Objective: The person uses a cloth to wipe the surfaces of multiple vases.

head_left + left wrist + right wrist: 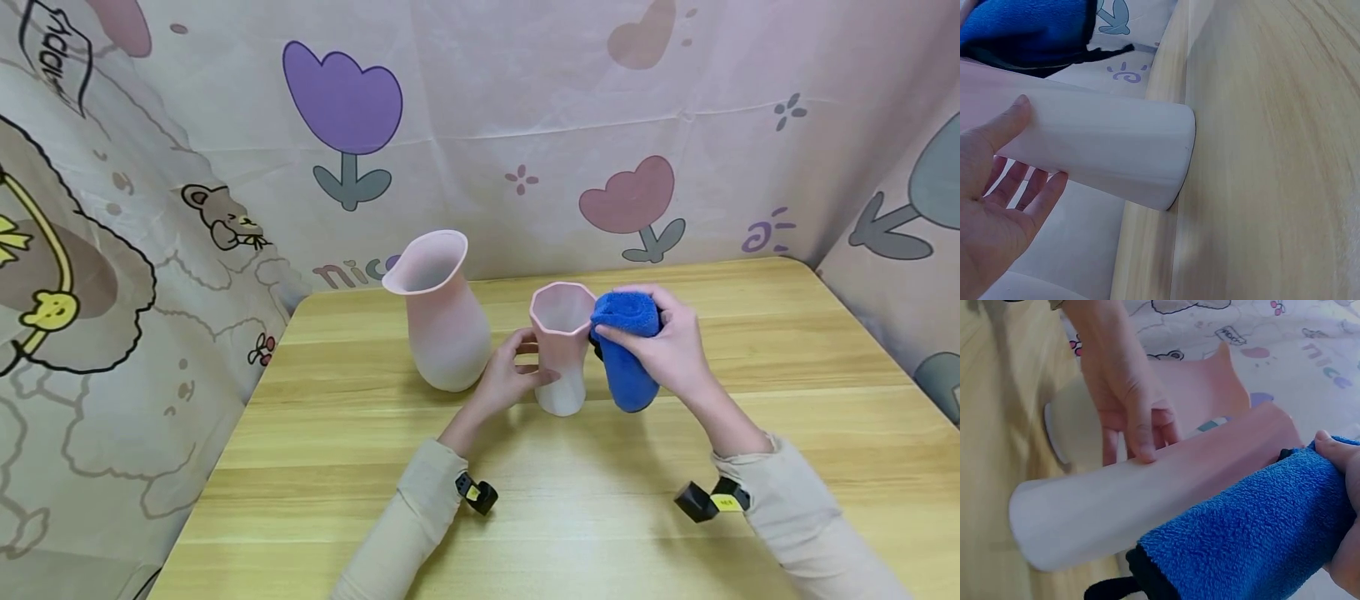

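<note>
A slim pink-and-white vase (562, 358) with an eight-sided rim stands upright on the table. My left hand (513, 375) holds it from the left, thumb on the near side and fingers around the far side, as the left wrist view also shows with the vase (1104, 137). In my right hand (671, 342) is a folded blue towel (632, 367), gripped near its upper end. The towel's upper edge is right at the vase's rim. A black edging and a small black loop (1110, 588) show on the towel in the right wrist view.
Left of the slim vase stands a larger pink-and-white vase (446, 325) with a flared mouth, close to my left hand. The wooden table (337, 467) meets a printed cloth backdrop (480, 167) at its back edge. Another printed cloth hangs along the left side.
</note>
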`<action>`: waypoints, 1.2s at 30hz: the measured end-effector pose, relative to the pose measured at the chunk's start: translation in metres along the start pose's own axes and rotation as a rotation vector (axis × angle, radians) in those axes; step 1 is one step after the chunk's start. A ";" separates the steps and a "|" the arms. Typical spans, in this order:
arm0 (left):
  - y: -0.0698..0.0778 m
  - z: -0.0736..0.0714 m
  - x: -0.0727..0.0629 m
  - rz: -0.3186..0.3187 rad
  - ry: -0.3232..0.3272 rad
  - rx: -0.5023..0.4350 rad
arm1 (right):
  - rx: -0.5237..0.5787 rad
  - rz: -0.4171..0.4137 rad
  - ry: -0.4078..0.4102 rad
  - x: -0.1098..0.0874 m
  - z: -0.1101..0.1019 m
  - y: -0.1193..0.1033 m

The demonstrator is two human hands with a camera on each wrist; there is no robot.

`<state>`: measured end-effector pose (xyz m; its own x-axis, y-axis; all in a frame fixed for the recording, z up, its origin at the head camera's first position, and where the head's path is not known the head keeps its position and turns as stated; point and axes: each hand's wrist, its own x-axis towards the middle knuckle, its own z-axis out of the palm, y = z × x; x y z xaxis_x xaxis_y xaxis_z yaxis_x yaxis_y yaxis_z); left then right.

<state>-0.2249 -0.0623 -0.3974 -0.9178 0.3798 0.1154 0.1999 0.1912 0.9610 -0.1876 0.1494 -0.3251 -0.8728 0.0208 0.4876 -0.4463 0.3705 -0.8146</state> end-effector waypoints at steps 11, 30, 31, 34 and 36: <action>0.027 -0.001 -0.011 0.010 -0.004 0.007 | -0.043 0.081 -0.187 -0.012 0.010 0.038; 0.026 -0.002 -0.011 0.006 -0.006 0.008 | -0.226 0.065 -0.375 -0.021 0.021 0.068; 0.026 -0.002 -0.011 0.006 -0.007 0.008 | -0.241 0.061 -0.391 -0.022 0.022 0.070; 0.025 -0.001 -0.011 0.005 -0.008 0.006 | -0.268 0.059 -0.430 -0.025 0.025 0.077; 0.024 -0.001 -0.011 0.006 -0.008 0.002 | -0.275 0.062 -0.437 -0.027 0.026 0.080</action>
<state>-0.2106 -0.0624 -0.3752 -0.9140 0.3879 0.1191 0.2061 0.1910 0.9597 -0.2050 0.1543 -0.4111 -0.9232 -0.3178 0.2162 -0.3740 0.6127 -0.6962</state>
